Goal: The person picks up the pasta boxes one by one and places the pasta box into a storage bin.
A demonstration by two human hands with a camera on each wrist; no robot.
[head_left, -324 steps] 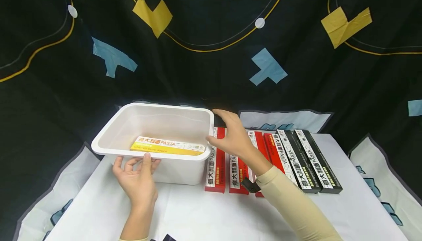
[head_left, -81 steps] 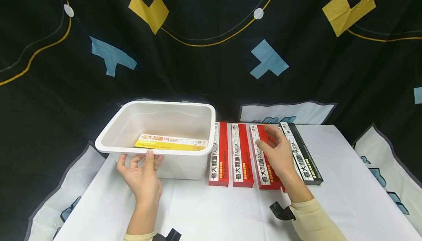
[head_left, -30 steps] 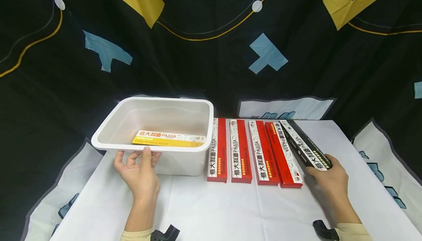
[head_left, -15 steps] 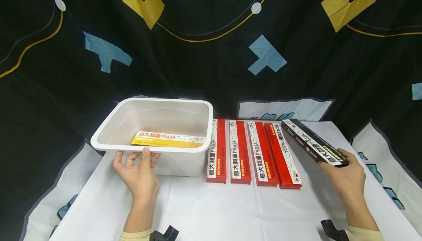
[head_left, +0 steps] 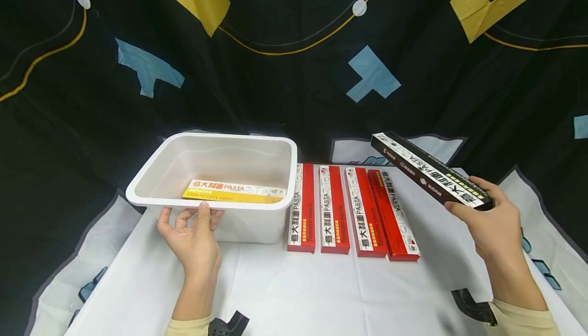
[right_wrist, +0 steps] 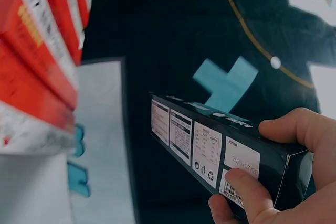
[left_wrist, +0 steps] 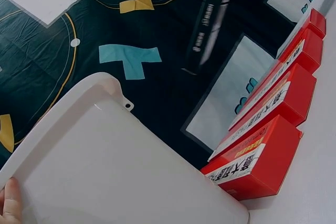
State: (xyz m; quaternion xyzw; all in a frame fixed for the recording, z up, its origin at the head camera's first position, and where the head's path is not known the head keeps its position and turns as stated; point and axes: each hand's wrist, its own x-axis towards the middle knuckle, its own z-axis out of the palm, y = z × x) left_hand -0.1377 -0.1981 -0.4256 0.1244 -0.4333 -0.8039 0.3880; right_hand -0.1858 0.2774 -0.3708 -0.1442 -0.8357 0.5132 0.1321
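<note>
My left hand [head_left: 195, 239] grips the near rim of a white plastic bin [head_left: 257, 226], thumb on the rim and fingers under it. In the bin lies a yellow and white pasta box [head_left: 234, 193]; the near wall hides part of the bin's floor. My right hand [head_left: 498, 221] holds a black pasta box [head_left: 429, 172] by its near end, raised over the right side of the table and tilted with its far end up. In the right wrist view the thumb is on one edge of the black box [right_wrist: 207, 140], with fingers against its printed label side.
Several red tomato-sauce pasta boxes, among them one beside the bin [head_left: 308, 213] and a slanted one at the right end [head_left: 399, 223], lie in a row on the white table [head_left: 321, 295]. A black curtain [head_left: 285, 91] hangs behind the table.
Ten seconds ago two black boxes lay right of the red ones. The right hand has since gripped the remaining black box and lifted it up off the table. The left hand stays at the rim.
</note>
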